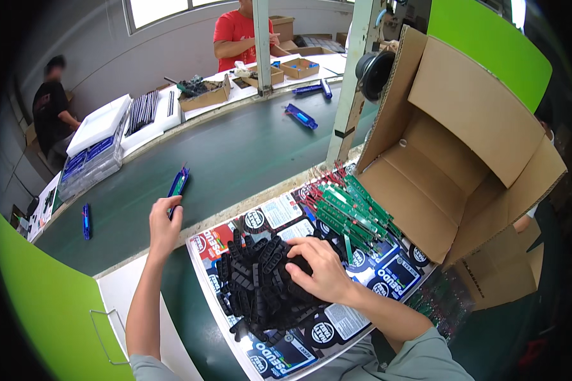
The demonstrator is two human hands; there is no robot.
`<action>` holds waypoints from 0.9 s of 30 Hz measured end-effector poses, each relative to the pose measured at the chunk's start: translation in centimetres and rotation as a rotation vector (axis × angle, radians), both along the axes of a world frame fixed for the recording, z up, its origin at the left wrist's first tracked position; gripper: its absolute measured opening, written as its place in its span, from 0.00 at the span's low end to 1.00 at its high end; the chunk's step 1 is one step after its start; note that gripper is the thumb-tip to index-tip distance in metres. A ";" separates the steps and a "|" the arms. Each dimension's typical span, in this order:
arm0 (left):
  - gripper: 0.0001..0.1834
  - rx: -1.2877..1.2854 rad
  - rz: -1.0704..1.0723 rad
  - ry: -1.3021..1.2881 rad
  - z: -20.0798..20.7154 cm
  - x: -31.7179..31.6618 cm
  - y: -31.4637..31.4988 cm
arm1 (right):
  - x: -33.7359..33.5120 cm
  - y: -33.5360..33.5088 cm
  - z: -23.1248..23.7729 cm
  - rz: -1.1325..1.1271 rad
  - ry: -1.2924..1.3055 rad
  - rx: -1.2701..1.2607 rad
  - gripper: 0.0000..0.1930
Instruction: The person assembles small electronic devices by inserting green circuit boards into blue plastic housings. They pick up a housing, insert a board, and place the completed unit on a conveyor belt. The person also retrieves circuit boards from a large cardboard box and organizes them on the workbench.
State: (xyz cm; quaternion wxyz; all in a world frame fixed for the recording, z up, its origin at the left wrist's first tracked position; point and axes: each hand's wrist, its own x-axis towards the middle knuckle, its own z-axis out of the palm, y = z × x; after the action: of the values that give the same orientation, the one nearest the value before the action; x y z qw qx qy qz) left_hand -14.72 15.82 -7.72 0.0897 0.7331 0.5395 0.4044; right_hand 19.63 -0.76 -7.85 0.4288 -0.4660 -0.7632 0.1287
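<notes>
Out over the green belt, my left hand (164,225) is closed, pinching the lower end of a slim blue housing (179,181). A green circuit board and thin red wires show at that housing. My right hand (321,270) rests at the right side of a heap of small black ribbed plastic parts (260,273). Its fingers are bent, with thumb and forefinger apart and no part visibly gripped. Just beyond that hand lies a stack of long green circuit boards (349,206) with red wires.
An open cardboard box (419,184) stands at the right. The belt (248,152) carries more blue housings (302,117). A metal post (346,108) rises at the belt's near edge. Across it are trays, small boxes, a person in red (225,38) and one in black (51,111).
</notes>
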 end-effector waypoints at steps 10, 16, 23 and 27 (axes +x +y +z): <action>0.44 -0.391 -0.545 0.035 1.3 5.4 -13.7 | 1.3 -0.3 2.0 -0.017 0.260 -0.056 0.12; 0.59 -0.337 -0.591 0.136 1.0 4.7 -16.3 | 2.9 -3.8 3.2 0.085 -0.081 -0.013 0.27; 0.72 -0.257 -0.637 0.426 1.1 5.5 -19.3 | 4.4 -7.1 0.5 0.154 -0.280 -0.165 0.56; 0.74 -0.156 -0.585 0.446 0.6 7.4 -19.3 | 2.8 -6.6 0.0 0.175 -0.351 -0.105 0.56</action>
State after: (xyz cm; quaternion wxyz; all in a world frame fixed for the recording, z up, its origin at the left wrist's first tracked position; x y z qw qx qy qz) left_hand -7.35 -3.51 -7.14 0.1373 0.9172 0.3429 0.1496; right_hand 22.45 -7.36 -7.81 0.2514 -0.4350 -0.8560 0.1217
